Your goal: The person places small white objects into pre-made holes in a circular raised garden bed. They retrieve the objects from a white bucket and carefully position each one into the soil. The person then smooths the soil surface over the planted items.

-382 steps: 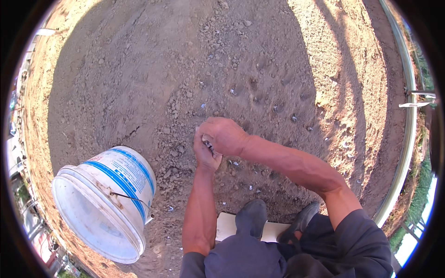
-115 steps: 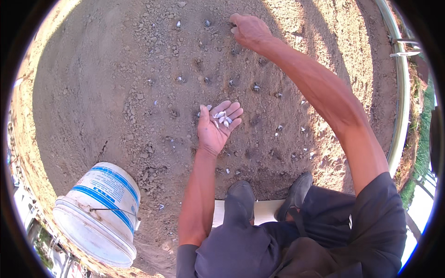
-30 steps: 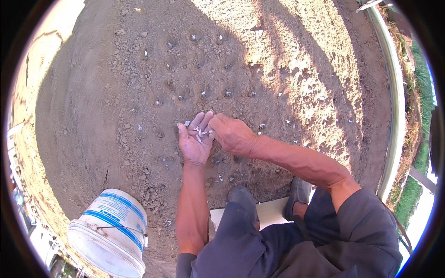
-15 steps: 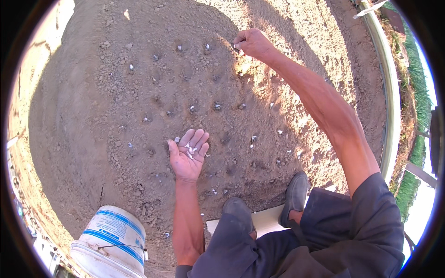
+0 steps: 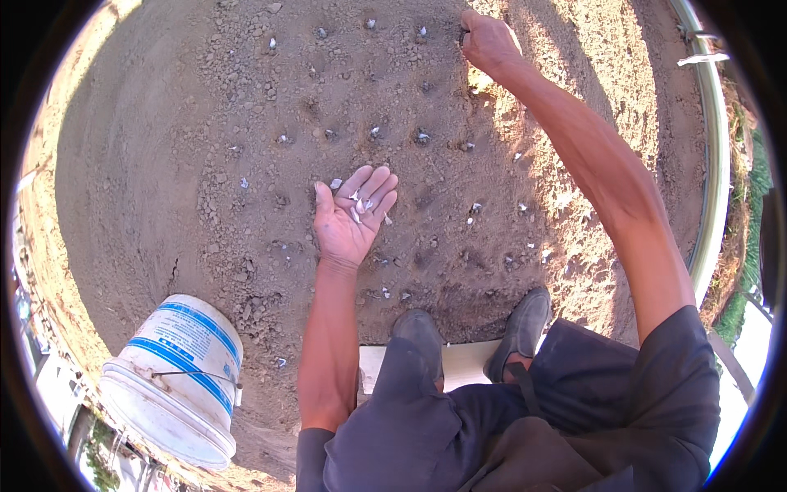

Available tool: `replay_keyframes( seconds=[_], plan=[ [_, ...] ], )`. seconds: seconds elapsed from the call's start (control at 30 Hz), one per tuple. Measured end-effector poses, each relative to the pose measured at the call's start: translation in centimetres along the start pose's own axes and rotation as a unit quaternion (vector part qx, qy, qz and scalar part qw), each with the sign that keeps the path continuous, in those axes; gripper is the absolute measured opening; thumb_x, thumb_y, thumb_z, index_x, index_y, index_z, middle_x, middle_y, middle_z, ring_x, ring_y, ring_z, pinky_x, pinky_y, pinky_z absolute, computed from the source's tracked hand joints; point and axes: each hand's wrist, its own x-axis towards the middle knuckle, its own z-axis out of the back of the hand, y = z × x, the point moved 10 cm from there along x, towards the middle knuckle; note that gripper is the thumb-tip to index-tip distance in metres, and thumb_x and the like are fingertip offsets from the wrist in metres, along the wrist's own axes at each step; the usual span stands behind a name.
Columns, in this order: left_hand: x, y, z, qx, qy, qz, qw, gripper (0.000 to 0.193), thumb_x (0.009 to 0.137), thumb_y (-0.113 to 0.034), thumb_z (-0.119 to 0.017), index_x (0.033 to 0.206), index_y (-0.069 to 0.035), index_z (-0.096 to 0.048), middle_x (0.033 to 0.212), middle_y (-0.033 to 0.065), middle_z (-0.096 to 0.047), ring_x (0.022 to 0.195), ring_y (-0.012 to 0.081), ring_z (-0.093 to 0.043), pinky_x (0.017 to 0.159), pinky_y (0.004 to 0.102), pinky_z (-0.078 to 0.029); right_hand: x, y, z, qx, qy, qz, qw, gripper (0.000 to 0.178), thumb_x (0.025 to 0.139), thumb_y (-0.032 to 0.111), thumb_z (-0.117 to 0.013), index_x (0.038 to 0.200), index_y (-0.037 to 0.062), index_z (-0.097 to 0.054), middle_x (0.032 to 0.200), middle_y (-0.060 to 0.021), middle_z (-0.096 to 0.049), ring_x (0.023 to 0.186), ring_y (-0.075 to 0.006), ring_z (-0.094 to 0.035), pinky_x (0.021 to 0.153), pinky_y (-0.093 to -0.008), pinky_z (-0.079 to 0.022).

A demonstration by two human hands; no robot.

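My left hand [image 5: 348,225] is palm up and loosely cupped, cradling several white garlic cloves [image 5: 359,205]. A pale clove [image 5: 336,184] lies on the soil beside its thumb. Farther off and to the right, my right hand [image 5: 490,45] is down at the soil, its fingers drawn together. Its fingertips are turned away, so what they hold, if anything, is hidden. Left of it, a row of cloves stands in small hollows, among them one clove [image 5: 422,31] nearest the hand. Nearer to me runs another row, with a clove [image 5: 375,131] in its middle.
At the lower left a white bucket [image 5: 184,340] with blue bands lies tilted on the soil. My shoes [image 5: 418,332] rest by a pale board [image 5: 467,361]. A light curved edging [image 5: 711,164] borders the bed on the right, with grass beyond.
The whole view has shifted, so soil, bucket and hands appear higher. My right hand stays at the same spot; the clove that showed at its fingertips is out of sight. My left hand still holds its cloves.
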Motion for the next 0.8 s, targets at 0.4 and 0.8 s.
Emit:
replay_keyframes(
  seconds=[0.4,0.8],
  plan=[
    [0.3,0.4,0.0,0.089,-0.012,-0.013,0.996,0.083,0.098,-0.064,-0.02,0.14,0.004,-0.041,0.144,0.022,-0.045,0.138,0.0385,-0.035,0.117,0.0506,-0.025,-19.7,24.3,-2.8,0.145,0.097,0.302,0.937,0.022,0.078,0.013,-0.062,0.098,0.0067,-0.063,0.093,-0.0104,-0.056,0.081,-0.0248,-0.061,0.072,-0.0368,-0.052],
    [0.2,0.0,1.0,0.051,-0.03,-0.015,0.998,0.081,0.098,-0.063,-0.029,0.136,0.006,-0.047,0.139,0.0253,-0.05,0.133,0.0418,-0.042,0.114,0.0515,-0.031,-21.0,23.6,-1.1,0.109,0.106,0.323,0.934,0.017,0.078,0.012,-0.06,0.091,0.0026,-0.057,0.09,-0.0123,-0.057,0.082,-0.0262,-0.06,0.072,-0.038,-0.052]
  ],
)
